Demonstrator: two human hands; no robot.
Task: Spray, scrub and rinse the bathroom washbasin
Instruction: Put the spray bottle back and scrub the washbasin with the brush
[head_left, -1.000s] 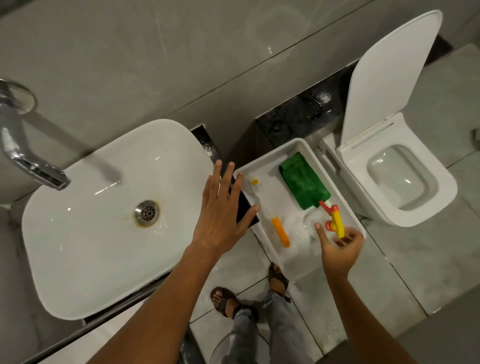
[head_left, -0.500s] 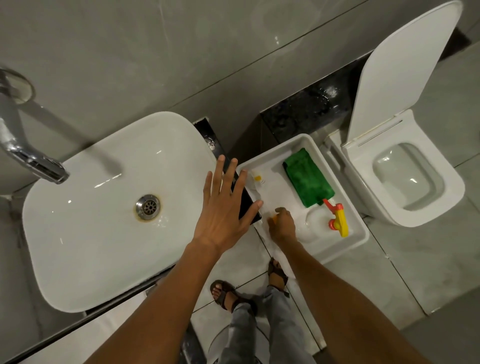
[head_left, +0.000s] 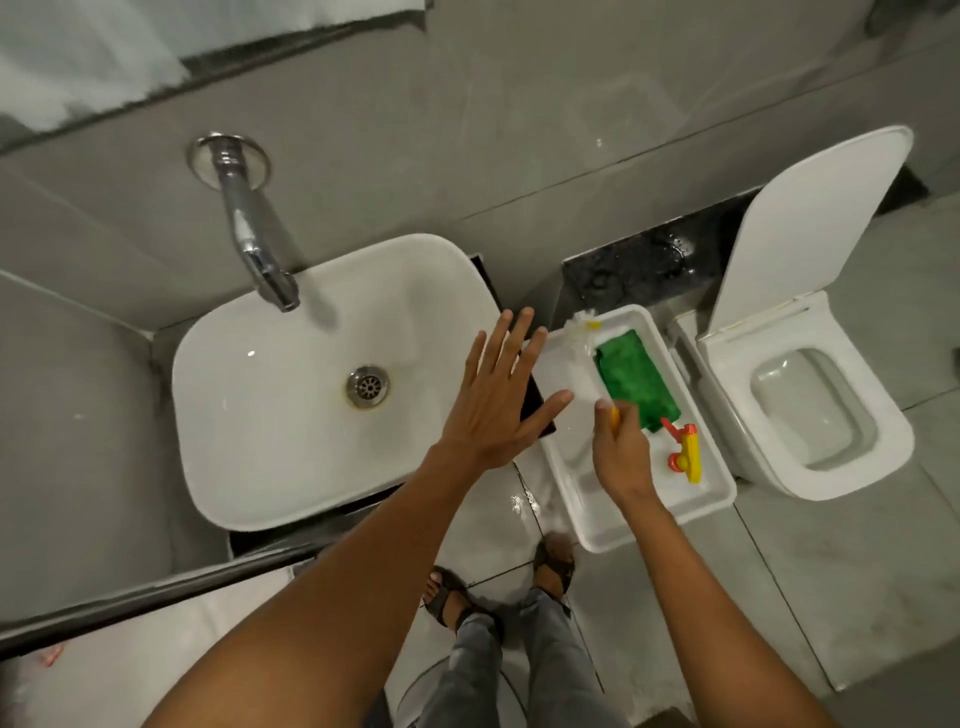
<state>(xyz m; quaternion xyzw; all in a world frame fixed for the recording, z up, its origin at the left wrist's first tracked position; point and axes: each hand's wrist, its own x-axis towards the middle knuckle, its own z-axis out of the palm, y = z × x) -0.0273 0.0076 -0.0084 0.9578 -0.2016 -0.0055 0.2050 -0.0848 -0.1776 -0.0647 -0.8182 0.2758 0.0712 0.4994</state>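
A: Nearest to us, we are seeing the person's two sandalled feet (head_left: 498, 587) standing on the pale floor tiles (head_left: 649, 613), with grey trouser legs below them in the view.

B: Moving up, we are following both bare forearms. The left hand (head_left: 493, 402) is hovering flat, palm down, with its fingers spread wide over the right rim of the washbasin (head_left: 291, 415). Under its fingers a dark flat object (head_left: 535, 410) is lying at the basin's edge; we cannot tell what it is.

A: The right hand (head_left: 621, 457) is closing around the orange handle of a brush (head_left: 589, 353), over the white tub (head_left: 711, 499) sitting on the floor just beside the basin. The brush's pale shaft is running away from us, and its white bristle head is reaching past the tub's far corner.

B: Inside the tub we are seeing a green cloth (head_left: 636, 387) lying along the right side of the brush, and a spray trigger (head_left: 685, 454) in yellow and red resting near the cloth's closer end.

A: The basin itself is sitting empty and white, with the metal drain (head_left: 369, 387) in its middle.

B: Farther off, a chrome tap (head_left: 249, 234) is coming out of the grey wall and hanging over the basin's back edge. To the right, a white toilet (head_left: 810, 415) is standing with its lid (head_left: 810, 218) up.
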